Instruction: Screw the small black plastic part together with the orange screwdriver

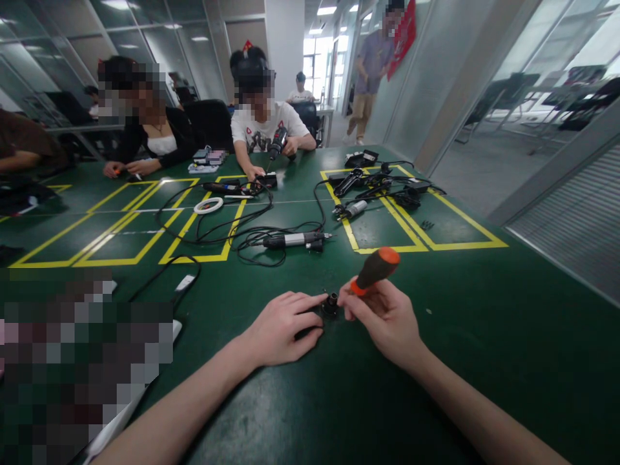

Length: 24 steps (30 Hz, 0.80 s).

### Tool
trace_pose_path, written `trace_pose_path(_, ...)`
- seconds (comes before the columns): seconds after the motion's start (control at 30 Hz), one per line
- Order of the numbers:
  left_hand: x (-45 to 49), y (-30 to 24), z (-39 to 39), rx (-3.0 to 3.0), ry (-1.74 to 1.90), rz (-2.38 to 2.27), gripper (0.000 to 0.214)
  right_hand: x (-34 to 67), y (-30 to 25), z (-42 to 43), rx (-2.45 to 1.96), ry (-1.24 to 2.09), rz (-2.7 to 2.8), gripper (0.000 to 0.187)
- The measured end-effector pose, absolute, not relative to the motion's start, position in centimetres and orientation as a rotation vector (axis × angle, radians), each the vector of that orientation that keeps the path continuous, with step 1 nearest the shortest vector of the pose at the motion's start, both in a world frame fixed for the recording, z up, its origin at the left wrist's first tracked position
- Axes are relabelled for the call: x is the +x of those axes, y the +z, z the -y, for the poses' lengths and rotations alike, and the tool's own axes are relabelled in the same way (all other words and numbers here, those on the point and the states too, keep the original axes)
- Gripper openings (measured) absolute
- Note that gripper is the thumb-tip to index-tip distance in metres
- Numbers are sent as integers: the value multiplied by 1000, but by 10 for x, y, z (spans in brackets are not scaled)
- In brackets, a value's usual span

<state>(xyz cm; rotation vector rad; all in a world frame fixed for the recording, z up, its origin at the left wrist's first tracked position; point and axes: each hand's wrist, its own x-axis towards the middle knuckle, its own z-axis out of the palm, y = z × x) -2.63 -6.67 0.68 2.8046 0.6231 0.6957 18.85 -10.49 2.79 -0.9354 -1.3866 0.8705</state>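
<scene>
A small black cylindrical part (330,305) stands on the green table between my hands. My left hand (287,326) rests on the table just left of it, fingers apart, with the stretched index fingertip at the part's upper edge. My right hand (387,316) is closed around a screwdriver (376,270) with a dark and orange handle. Its handle tilts up to the right, and its shaft is hidden by the fingers. The fingertips of this hand are close to the right side of the black part; whether they touch it I cannot tell.
Beyond my hands lies a corded grey and black electric screwdriver (293,240). More corded tools and cables (372,184) lie within yellow tape outlines (465,247). Across the table a person (271,129) holds a drill (278,142). A white cable connector (185,283) lies at left.
</scene>
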Motion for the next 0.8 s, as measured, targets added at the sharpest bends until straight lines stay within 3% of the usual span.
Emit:
trace_pose_path(0.33, -26, 7, 66, 2779, 815, -663, 21, 189, 38, 103, -976, 673, 1504, 23)
trace_pose_path(0.47, -26, 7, 66, 2765, 832, -684, 23, 189, 35, 102, -989, 785, 1410, 12)
trace_pose_path(0.63, -26, 8, 68, 2761, 931, -684, 20, 189, 32, 102, -955, 864, 1328, 22)
trace_pose_path(0.8, -25, 6, 69, 2757, 1071, -681, 17, 189, 34, 105, -938, 893, 1387, 20)
